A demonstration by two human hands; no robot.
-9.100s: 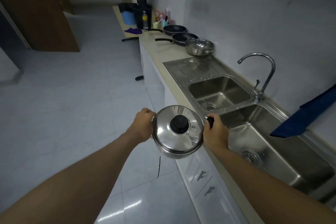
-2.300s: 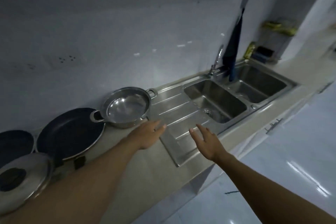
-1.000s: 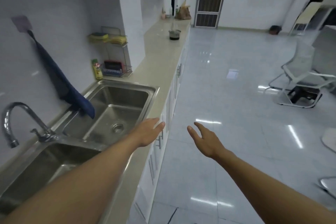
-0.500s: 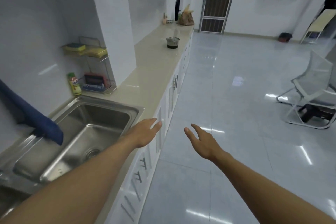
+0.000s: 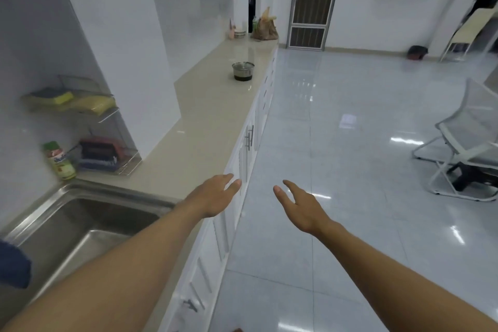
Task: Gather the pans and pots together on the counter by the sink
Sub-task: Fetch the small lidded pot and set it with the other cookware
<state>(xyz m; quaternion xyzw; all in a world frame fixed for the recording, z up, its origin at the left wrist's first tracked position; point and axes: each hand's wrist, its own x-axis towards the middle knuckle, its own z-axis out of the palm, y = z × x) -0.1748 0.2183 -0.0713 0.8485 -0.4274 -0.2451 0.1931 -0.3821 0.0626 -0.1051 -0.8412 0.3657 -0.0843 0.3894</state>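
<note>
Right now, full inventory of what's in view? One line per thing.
pot: 1, steel with lid, far along the counter
counter: 1, beige, runs along the left wall
sink: 1 basin showing, steel, lower left
wire rack: 1, two tiers, sponges above, wall corner beside sink
bottle: 1, green cap, left of rack
blue cloth: 1, left edge, over sink
bag: 1, brown, counter's far end
door: 1, dark mesh, far wall
chair: 1, grey, right on floor
left hand: open, empty, over counter edge
right hand: open, empty, over floor
</note>
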